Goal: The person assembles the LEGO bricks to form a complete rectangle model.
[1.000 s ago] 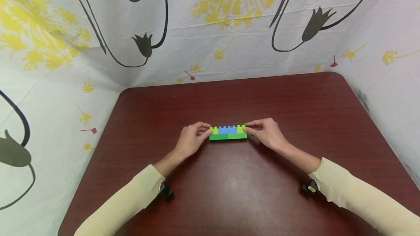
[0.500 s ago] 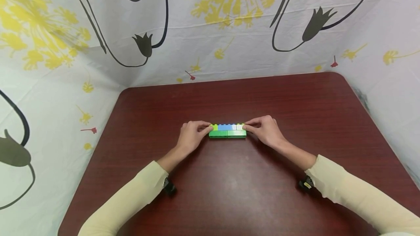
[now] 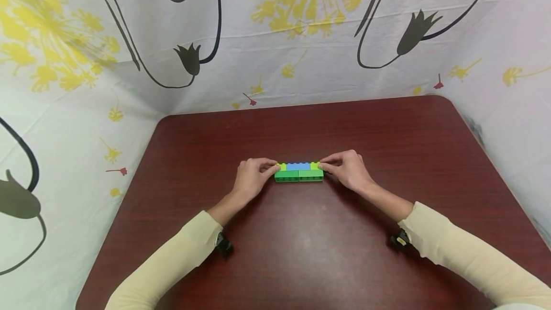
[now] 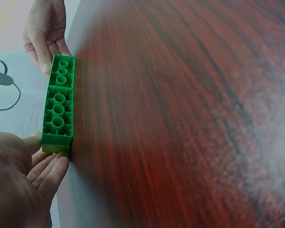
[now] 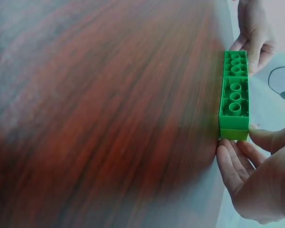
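A joined row of toy bricks lies between the two hands in the head view. Two green bricks [image 3: 286,175] sit end to end, carrying a blue brick [image 3: 298,166] across the middle and a lime brick at each end. My left hand [image 3: 250,179] pinches the left end with thumb and fingers. At the right end, my right hand [image 3: 352,174] grips the lime brick [image 3: 314,166] in the same way. The row is tipped, so the hollow undersides of the green bricks [image 4: 58,98] show their round tubes in both wrist views.
The bricks and hands are over the middle of a dark red wood-grain table [image 3: 297,252]. White cloth [image 3: 327,66] with yellow and grey flower prints hangs behind and beside it. Each wrist wears a small black camera [image 3: 225,244].
The brick row has tipped back, its studs turning away and its undersides coming into sight in the head view. Both hands shifted slightly away from the body with it.
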Motion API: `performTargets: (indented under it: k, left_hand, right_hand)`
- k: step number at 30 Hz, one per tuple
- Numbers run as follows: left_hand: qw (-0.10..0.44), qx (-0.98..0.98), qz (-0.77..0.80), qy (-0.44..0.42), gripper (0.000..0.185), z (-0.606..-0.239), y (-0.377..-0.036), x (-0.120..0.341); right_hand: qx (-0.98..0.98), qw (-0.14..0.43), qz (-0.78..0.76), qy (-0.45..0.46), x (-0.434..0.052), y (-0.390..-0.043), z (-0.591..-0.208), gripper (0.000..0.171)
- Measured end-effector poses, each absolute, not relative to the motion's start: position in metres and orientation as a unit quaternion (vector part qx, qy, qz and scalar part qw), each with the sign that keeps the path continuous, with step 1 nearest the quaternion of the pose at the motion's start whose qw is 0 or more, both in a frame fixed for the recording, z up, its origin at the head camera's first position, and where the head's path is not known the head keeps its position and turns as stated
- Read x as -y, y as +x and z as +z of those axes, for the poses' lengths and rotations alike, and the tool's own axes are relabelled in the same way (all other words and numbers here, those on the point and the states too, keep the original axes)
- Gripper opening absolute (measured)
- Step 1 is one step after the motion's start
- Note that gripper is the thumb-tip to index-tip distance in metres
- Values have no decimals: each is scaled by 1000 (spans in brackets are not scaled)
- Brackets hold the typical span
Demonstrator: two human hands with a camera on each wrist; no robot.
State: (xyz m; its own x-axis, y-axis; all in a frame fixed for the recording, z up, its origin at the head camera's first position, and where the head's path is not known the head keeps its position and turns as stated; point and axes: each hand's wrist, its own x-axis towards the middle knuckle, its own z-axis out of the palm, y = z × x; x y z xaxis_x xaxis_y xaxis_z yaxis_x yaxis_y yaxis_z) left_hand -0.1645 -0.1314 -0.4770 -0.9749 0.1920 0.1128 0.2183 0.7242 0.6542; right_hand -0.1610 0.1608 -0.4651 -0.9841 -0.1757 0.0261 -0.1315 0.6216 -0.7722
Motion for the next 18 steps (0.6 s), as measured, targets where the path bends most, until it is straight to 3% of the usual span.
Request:
performTargets:
  k: [11, 18]
  left_hand:
    - [16, 934, -340, -110, 31, -476, -165, 135]
    - [22, 924, -366, -112, 35, -475, -164, 147]
  right_hand:
    - [-898, 34, -431, -82, -163, -162, -465, 23]
    - [-887, 35, -452, -81, -171, -160, -463, 35]
